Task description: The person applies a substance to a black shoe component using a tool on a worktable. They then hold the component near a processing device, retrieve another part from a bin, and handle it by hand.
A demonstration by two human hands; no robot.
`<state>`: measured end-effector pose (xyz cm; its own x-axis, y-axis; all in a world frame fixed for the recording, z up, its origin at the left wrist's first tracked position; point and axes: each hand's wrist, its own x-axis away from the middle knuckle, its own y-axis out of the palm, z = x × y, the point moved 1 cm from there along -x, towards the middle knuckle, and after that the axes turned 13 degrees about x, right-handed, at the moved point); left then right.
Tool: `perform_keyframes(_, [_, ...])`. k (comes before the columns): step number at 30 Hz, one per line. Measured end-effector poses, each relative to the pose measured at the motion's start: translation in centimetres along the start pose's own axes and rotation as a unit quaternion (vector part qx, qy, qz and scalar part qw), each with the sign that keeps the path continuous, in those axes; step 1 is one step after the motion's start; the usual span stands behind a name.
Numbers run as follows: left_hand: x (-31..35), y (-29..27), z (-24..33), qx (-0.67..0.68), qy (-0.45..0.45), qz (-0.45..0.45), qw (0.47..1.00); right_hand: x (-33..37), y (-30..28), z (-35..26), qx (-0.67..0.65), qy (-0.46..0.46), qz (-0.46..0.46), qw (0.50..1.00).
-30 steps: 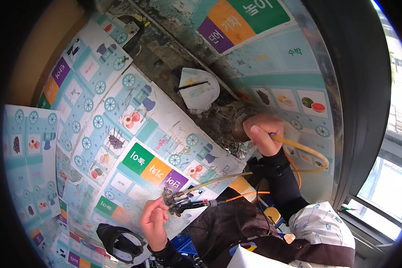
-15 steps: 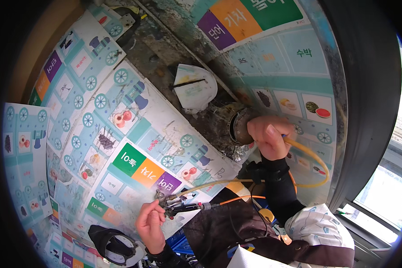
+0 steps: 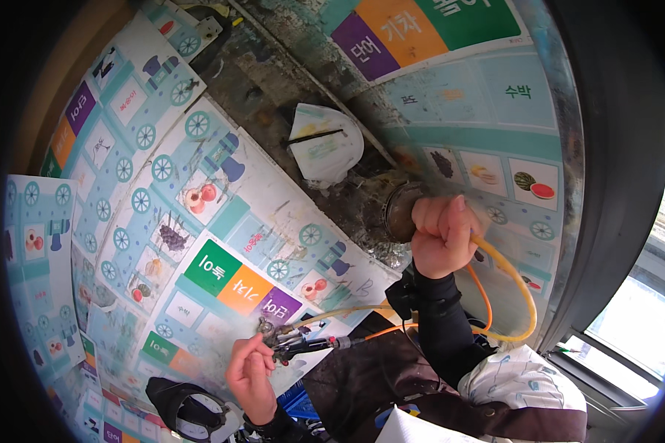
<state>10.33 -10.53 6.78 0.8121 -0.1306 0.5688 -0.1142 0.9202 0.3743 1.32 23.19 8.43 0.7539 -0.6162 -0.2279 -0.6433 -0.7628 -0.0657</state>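
Note:
My right hand (image 3: 445, 235) is closed in a fist, with a yellow hose (image 3: 526, 284) coming out of it and looping down to the right. Just left of that fist is the rim of a round, dirty metal can (image 3: 400, 213), partly hidden by the hand. My left hand (image 3: 251, 378) is lower and further left. Its fingers are curled and pinched at the near end of a metal spray gun (image 3: 292, 344) with small red parts. Yellow and orange hoses run right from the gun. The fingertips hide part of its end.
Printed sheets (image 3: 229, 177) with pictures and coloured blocks cover the left surface and the right wall. A white half-mask (image 3: 324, 144) lies in the grimy gap between them. Near my left arm rests a black-and-white strapped item (image 3: 192, 410). A window (image 3: 635, 317) is at far right.
My right hand has shifted slightly, and its hose loop now hangs lower. The left hand stays at the spray gun. The whole view has moved a little.

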Motion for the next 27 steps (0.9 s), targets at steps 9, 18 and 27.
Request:
perform_keyframes(9, [-0.5, 0.7, 0.3, 0.012, -0.009, -0.003, 1.000, 0.3, 3.4, 0.1, 0.114, -0.003, 0.237, 0.965])
perform_keyframes(18, [0.4, 1.0, -0.1, 0.032, -0.019, 0.010, 0.999, 1.6, 4.0, 1.3, 0.141, 0.007, 0.322, 0.936])
perform_keyframes(27, [6.9, 0.5, 1.9, 0.005, 0.014, 0.080, 0.997, 6.0, -1.7, -1.4, 0.344, -0.016, 0.073, 0.936])
